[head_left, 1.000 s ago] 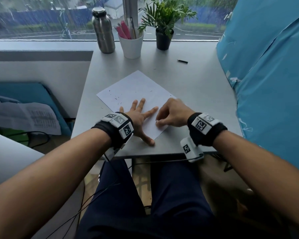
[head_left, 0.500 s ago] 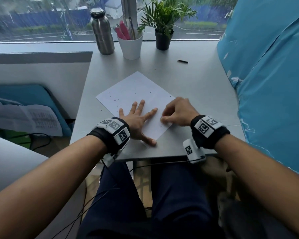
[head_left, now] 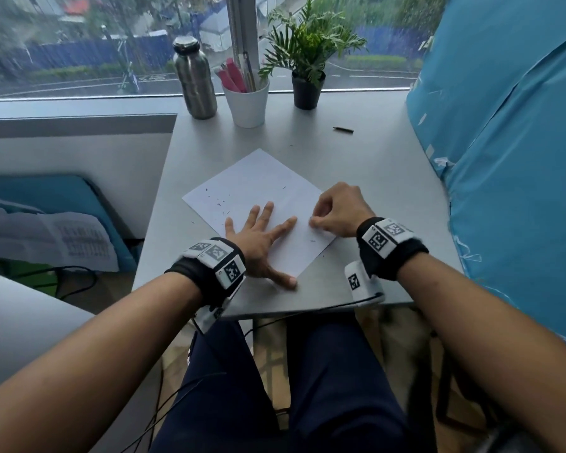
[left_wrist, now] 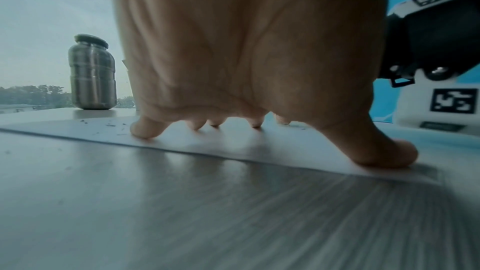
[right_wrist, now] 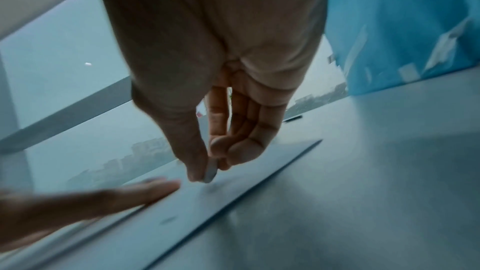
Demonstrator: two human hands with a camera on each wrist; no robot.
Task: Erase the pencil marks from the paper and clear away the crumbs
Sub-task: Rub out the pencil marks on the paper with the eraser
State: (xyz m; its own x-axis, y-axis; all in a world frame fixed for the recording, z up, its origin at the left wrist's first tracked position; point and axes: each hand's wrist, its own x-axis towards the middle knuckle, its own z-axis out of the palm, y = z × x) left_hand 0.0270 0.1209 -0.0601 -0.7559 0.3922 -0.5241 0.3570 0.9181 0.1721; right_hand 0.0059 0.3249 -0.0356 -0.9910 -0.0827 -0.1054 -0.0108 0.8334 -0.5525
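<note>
A white sheet of paper [head_left: 258,184] lies skewed on the grey table [head_left: 373,178]. Dark eraser crumbs [head_left: 221,204] are scattered over its left part. My left hand [head_left: 262,237] lies flat on the paper's near corner with spread fingers, holding it down; in the left wrist view its fingertips [left_wrist: 142,132] and thumb press the sheet [left_wrist: 233,145]. My right hand [head_left: 337,210] pinches a small pale eraser [right_wrist: 210,174] between thumb and forefinger, its tip on the paper [right_wrist: 233,198] near the right edge.
At the table's far edge stand a steel bottle [head_left: 195,83], a white cup of pens [head_left: 246,101] and a potted plant [head_left: 307,60]. A dark pencil [head_left: 343,129] lies at the back right. A blue plastic sheet [head_left: 504,142] hangs along the right side.
My right hand with the eraser has slid from the paper's near edge up and to the right. The left hand has stayed flat on the sheet.
</note>
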